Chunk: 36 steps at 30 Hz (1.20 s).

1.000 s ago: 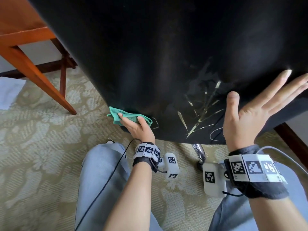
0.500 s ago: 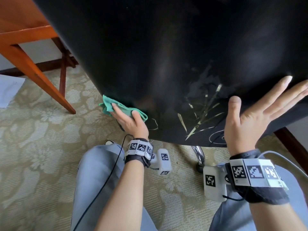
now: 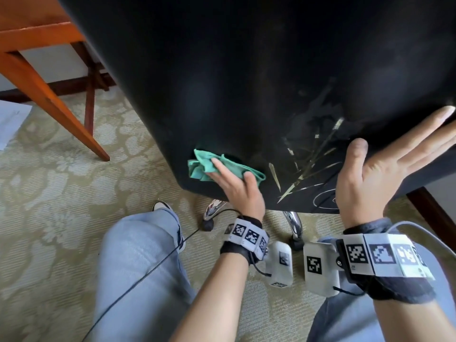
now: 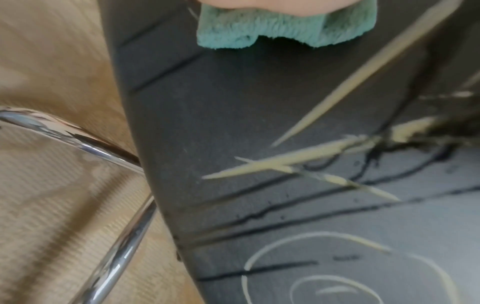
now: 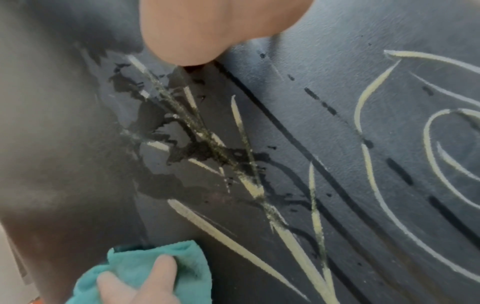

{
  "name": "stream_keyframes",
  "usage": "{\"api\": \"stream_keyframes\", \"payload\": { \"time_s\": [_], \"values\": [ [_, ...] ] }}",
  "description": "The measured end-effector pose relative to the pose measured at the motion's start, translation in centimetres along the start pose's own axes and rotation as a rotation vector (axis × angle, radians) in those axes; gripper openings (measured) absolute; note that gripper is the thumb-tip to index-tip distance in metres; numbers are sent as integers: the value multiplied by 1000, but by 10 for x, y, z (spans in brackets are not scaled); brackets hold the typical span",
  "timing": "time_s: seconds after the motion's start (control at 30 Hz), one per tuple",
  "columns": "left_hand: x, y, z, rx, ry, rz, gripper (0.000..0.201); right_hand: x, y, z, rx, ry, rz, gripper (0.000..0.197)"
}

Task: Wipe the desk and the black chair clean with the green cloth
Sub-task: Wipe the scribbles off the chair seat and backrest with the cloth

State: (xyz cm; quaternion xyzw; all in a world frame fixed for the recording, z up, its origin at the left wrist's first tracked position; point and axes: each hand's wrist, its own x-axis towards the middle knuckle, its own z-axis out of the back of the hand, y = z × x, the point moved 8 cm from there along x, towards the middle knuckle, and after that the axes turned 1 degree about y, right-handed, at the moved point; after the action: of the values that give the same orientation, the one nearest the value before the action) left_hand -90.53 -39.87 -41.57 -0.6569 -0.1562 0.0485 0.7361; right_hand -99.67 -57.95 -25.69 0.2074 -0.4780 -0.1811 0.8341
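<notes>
A beige carpet with a pale floral pattern covers the floor. On it stand the slanted wooden worktop leg, 2 chrome chair legs and a shoe. White paper lies at far left.

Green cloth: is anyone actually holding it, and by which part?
The left hand presses the green cloth against the black chair, fingers across its middle, thumb on its right edge. The right hand holds nothing.

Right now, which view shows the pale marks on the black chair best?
The right wrist view: the marks fill it sharply. The left wrist view shows fewer, blurred; the head view shows them small.
</notes>
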Motion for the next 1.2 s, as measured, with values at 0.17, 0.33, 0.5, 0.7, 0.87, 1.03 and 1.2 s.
{"api": "stream_keyframes", "payload": {
  "time_s": [0.17,0.33,0.5,0.7,0.87,1.03,1.2],
  "values": [
    [4,3,6,115,66,-5,66,0,-6,0,-9,28,-18,70],
    [49,24,54,136,-26,49,84,0,-9,0,-9,32,-31,68],
    [59,26,64,295,2,-36,68,-2,-17,-6,-1,14,-74,70],
    [56,26,57,276,-45,24,66,-2,-24,-7,-14,36,-71,71],
    [65,32,67,310,-43,27,81,-3,-15,-5,-17,53,-50,69],
    [92,35,84,157,-66,55,80,-6,-5,-3,-18,46,-17,66],
    [78,26,70,123,-114,153,74,-6,1,-5,-4,28,-41,68]
  ]
}}
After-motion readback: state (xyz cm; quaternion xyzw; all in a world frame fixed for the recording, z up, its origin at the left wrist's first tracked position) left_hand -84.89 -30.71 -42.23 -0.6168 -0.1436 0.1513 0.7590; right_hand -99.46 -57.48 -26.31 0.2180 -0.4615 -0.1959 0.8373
